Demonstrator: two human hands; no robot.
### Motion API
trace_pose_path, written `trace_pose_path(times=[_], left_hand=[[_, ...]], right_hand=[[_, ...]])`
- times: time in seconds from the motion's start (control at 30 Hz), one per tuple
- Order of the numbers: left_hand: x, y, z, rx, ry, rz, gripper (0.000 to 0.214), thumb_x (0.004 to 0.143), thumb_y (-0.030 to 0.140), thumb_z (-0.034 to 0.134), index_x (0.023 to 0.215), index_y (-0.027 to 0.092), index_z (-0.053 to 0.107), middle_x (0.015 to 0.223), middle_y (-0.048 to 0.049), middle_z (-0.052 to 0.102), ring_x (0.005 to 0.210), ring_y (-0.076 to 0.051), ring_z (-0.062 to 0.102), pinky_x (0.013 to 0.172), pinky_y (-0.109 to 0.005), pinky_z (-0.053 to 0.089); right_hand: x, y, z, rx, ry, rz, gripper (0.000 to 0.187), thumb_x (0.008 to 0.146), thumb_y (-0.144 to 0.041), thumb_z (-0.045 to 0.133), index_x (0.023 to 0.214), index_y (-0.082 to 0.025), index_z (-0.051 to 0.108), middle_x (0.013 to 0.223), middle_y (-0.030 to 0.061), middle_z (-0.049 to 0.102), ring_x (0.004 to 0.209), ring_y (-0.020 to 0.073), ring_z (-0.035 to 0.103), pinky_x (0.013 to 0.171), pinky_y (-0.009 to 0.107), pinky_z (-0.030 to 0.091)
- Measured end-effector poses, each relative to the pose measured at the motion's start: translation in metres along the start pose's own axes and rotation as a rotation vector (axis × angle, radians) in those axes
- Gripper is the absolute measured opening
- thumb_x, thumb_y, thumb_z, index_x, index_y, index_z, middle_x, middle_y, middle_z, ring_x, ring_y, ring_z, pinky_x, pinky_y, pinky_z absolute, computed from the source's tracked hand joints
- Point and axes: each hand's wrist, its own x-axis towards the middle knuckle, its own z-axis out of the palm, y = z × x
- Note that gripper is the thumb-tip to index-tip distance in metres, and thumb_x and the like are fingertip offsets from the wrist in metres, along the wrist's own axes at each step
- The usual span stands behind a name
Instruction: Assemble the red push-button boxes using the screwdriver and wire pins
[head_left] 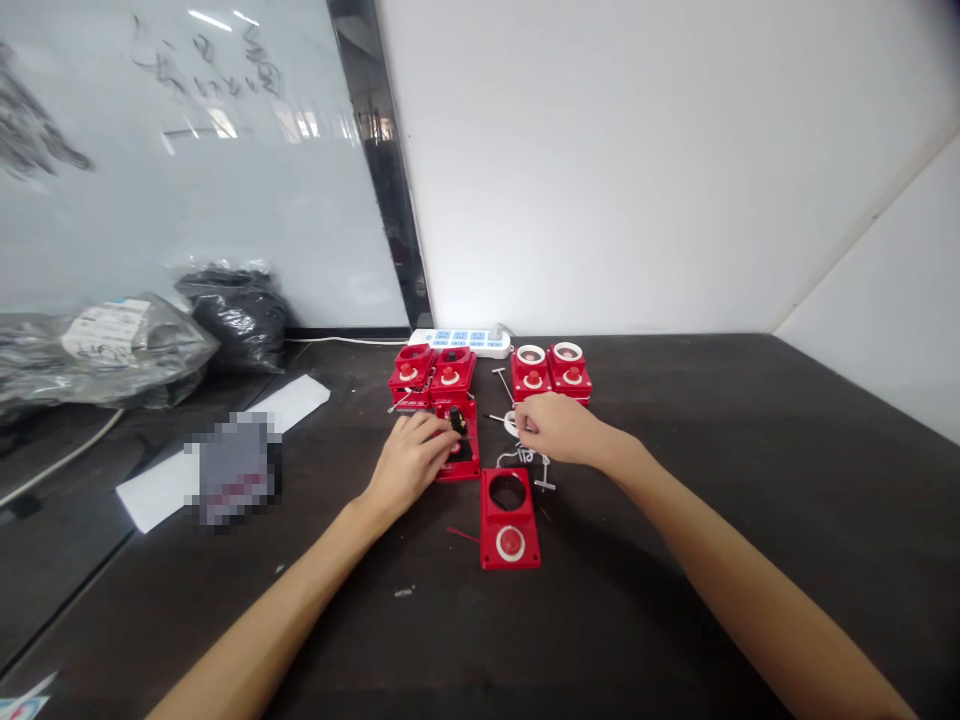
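Observation:
My left hand (414,460) rests with bent fingers over the left side of an opened red housing (470,456). Its fingertips lie beside a black part (457,420) inside that housing. Just to the right, my right hand (561,430) is closed in a pinch at the edge of a white ring (511,424), whose right side the fingers cover. Under that hand lie small white and metal pieces, among them a T-shaped key (545,484). Nearer to me, a red cover (495,530) with a round hole and a red button lies flat.
Two red units with white rings (550,372) stand behind my right hand, and red units without rings (432,375) behind my left. A white power strip (461,343) runs along the wall. Plastic bags (232,310) and white paper (161,485) lie at left.

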Motion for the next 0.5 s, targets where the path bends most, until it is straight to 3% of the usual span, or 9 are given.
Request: trace_pose_path(times=[0.07,0.17,0.37,0.5], left_hand=[[-0.001,-0.004,-0.006,-0.01,-0.045,0.063,0.022,0.097,0.022,0.049,0.103,0.022,0.07,0.103,-0.0071,0.07,0.096,-0.022,0.057,0.076,-0.036,0.04],[-0.005,-0.011,-0.013,-0.048,-0.093,0.096,0.021,0.096,0.024,0.051,0.103,0.024,0.07,0.104,-0.0054,0.07,0.099,-0.021,0.058,0.078,-0.035,0.041],[-0.014,-0.022,-0.016,-0.056,0.132,-0.256,0.021,0.095,0.031,0.052,0.095,0.02,0.07,0.097,-0.0054,0.072,0.09,-0.021,0.065,0.082,-0.036,0.046],[-0.017,-0.023,-0.017,-0.121,0.16,-0.283,0.022,0.095,0.032,0.052,0.099,0.02,0.069,0.099,-0.0055,0.071,0.093,-0.021,0.065,0.086,-0.036,0.048]], right_hand=[[0.0,-0.004,0.0,0.042,0.09,-0.082,0.009,0.083,-0.017,0.056,0.081,-0.016,0.065,0.083,0.0053,0.066,0.072,0.0149,0.057,0.061,0.026,0.034],[0.001,-0.016,0.007,0.09,0.112,-0.199,0.012,0.092,-0.02,0.051,0.089,-0.017,0.062,0.086,0.0041,0.065,0.074,0.014,0.057,0.065,0.026,0.037],[0.015,-0.04,0.038,0.003,0.158,-0.466,0.016,0.096,-0.015,0.046,0.102,-0.014,0.062,0.098,0.0089,0.066,0.092,0.0176,0.059,0.082,0.029,0.043],[0.023,-0.044,0.041,-0.039,0.204,-0.45,0.022,0.096,-0.012,0.044,0.108,-0.013,0.063,0.105,0.0112,0.065,0.095,0.0191,0.059,0.083,0.031,0.044]])
